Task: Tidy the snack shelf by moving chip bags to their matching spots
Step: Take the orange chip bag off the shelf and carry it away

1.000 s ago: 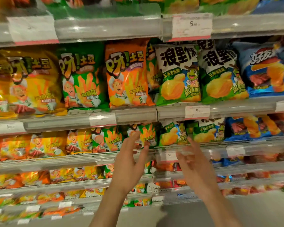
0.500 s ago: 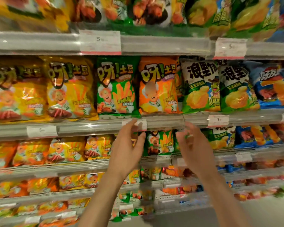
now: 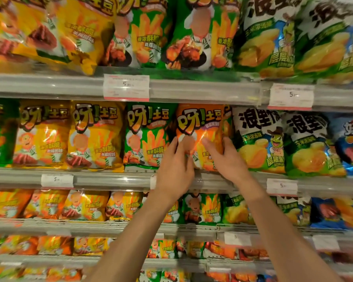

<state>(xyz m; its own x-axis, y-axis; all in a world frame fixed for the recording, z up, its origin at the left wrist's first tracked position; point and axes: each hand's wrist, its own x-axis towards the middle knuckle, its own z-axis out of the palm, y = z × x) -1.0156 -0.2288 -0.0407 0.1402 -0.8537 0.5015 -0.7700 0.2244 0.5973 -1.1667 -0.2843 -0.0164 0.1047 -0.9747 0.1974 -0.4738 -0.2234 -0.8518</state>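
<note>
Both hands, left hand (image 3: 174,165) and right hand (image 3: 226,159), are clasped around an upright orange chip bag (image 3: 202,129), front outward, on a crowded shop shelf (image 3: 110,181)

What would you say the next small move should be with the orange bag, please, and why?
Probably close both hands on the orange chip bag and ease it forward off the shelf. The left hand and right hand already rest on its front, and it stands alone between a green bag and white-topped bags, so it looks misplaced.
</note>
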